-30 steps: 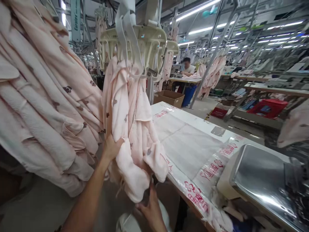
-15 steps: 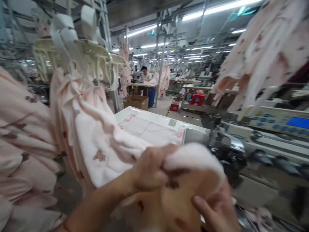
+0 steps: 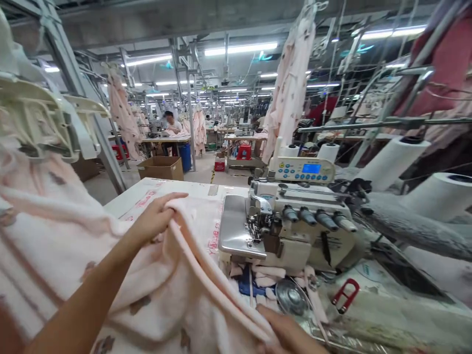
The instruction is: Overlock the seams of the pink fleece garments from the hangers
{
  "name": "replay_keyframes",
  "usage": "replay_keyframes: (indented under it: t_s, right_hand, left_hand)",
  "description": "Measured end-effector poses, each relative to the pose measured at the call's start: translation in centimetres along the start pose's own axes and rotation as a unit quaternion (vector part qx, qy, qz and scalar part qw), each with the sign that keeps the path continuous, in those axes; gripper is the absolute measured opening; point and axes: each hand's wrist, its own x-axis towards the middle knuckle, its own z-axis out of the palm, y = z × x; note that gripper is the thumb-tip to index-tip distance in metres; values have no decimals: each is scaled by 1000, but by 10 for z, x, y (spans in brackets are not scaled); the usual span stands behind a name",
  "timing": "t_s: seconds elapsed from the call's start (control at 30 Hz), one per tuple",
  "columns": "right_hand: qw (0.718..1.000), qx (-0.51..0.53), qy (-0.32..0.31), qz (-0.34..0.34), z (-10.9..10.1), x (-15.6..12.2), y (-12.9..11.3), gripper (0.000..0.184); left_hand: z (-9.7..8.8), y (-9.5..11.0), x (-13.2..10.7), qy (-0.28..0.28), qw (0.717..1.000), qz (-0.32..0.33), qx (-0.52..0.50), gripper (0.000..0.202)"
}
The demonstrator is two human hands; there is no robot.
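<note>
Pink garment (image 3: 155, 290), edge pinched between left hand (image 3: 157, 219), right hand (image 3: 285, 334)

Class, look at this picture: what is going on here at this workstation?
A person at a sewing station in a garment factory handles a pink fleece garment with bare hands. The left hand grips a fold of it over the white table, and the right hand holds its rolled edge lower down, so the edge runs taut between them. An overlock sewing machine stands just to the right, with nothing under its foot. Red thread snips lie beside it. Another person sits sewing far behind.
</note>
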Motion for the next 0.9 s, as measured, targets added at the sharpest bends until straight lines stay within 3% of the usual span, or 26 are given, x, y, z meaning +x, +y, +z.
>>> replay_keyframes:
  t_s: [0.07,0.13,0.2,0.23,0.27,0.37,0.47,0.6,0.7,0.8,0.9]
  right_hand:
    - [997,-62,42,0,-17,15,-23,21]
    - [986,-122,113,-13,-28,35,-40,24]
    - [965,-189,181,-1,-34,52,-48,25]
    - [953,-222,207,10,-35,58,-48,22]
    - [940,-254,228,19,-35,63,-46,19]
    - [914,-312,258,4,-32,65,-37,14]
    - [924,-285,252,-40,-31,60,-36,19]
    - [959,-187,212,-25,-38,54,-46,19]
    - [978,-96,186,6,-46,57,-48,17]
    - [980,-17,192,49,-52,65,-44,16]
    - [968,-5,231,101,-53,75,-38,12]
  left_hand:
    - [-5,3,24,18,995,-23,-91,52]
    - [1,12,41,112,988,5,-109,51]
    - [25,22,39,199,975,78,-60,49]
    - [43,27,29,214,970,116,-22,52]
    - [64,32,15,191,968,161,2,53]
    - [127,42,-33,12,960,280,29,40]
    - [161,45,-55,-31,943,324,70,27]
    - [160,41,-40,-59,929,342,132,15]
    - [148,38,-30,-95,938,320,94,12]
    - [140,45,-25,-149,954,258,-2,9]
    - [143,54,-18,-172,962,212,-8,7]
